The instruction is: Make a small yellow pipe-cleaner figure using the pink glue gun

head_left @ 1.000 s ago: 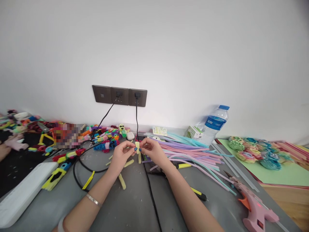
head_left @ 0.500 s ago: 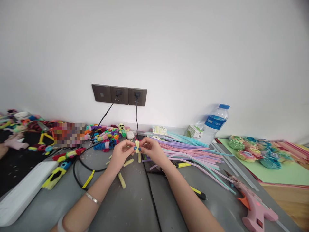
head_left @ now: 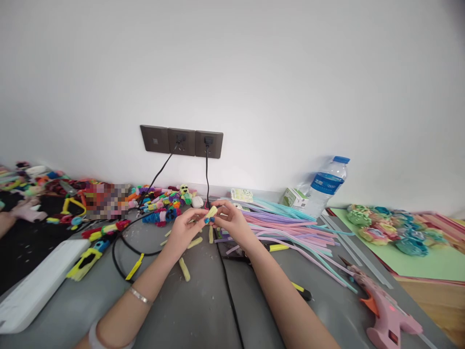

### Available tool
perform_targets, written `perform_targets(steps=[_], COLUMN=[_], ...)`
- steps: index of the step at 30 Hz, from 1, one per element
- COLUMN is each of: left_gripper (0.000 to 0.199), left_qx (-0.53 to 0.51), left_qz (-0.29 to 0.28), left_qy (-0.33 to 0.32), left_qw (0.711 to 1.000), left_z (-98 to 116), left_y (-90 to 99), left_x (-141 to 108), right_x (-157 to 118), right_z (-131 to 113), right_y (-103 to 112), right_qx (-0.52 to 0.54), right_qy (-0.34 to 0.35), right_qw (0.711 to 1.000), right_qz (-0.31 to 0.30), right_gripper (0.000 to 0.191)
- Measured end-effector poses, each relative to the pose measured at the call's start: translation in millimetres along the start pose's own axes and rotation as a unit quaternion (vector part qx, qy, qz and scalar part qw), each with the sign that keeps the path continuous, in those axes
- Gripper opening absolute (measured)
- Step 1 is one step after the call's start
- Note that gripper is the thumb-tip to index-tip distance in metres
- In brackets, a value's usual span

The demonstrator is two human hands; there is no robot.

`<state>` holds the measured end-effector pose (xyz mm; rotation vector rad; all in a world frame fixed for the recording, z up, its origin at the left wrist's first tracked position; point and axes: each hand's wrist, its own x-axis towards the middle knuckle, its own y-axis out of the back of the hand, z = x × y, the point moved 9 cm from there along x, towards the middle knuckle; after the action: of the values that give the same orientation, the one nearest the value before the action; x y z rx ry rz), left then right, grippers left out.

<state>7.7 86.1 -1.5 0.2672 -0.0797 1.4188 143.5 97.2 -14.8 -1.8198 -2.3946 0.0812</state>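
Between my fingertips is a small pale-yellow fuzzy piece point(head_left: 212, 211), looking like a bent pipe cleaner, tilted up to the right. My left hand point(head_left: 187, 227) pinches it from the left, and my right hand point(head_left: 232, 224) from the right, with the thumbs nearly touching. Several short pale-yellow pipe cleaner pieces point(head_left: 184, 269) lie on the grey table point(head_left: 196, 310) just below and left of my hands. To the right of my right hand spreads a bundle of long pastel pipe cleaners point(head_left: 286, 228), partly covering dark tools with yellow-and-black handles point(head_left: 301, 291).
A pink glue gun point(head_left: 388, 310) lies at the right. A water bottle point(head_left: 327, 186) leans by the wall near green paper point(head_left: 407, 261) with crinkled flowers. Black cables point(head_left: 227, 286) run from the sockets point(head_left: 181, 141) across the table. Colourful fuzzy figures point(head_left: 160, 198) and a white bar point(head_left: 43, 286) are left; another person's hand point(head_left: 6, 220) shows there.
The pale-yellow piece has turned from upright to tilted rightward, and my thumbs have come closer together. The whole view has shifted slightly.
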Motion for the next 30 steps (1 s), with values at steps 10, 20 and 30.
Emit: perform_targets(steps=[10, 20, 30], left_gripper=[0.022, 0.013, 0.007], left_qx=[0.04, 0.082, 0.163], left_qz=[0.006, 0.056, 0.075], left_qy=[-0.029, -0.074, -0.172], left_qw=[0.999, 0.992, 0.969], left_z=[-1, 10, 32], left_y=[0.7, 15.2, 19.1], left_x=[-1, -1, -6], right_x=[2, 1, -1], right_z=[-9, -14, -20], right_y=[-3, 5, 6], right_qx=[-0.048, -0.089, -0.094], right_qy=[0.064, 0.069, 0.08], right_qw=[0.997, 0.994, 0.992], right_qz=[-0.022, 0.007, 0.012], right_gripper=[0.028, 0.021, 0.022])
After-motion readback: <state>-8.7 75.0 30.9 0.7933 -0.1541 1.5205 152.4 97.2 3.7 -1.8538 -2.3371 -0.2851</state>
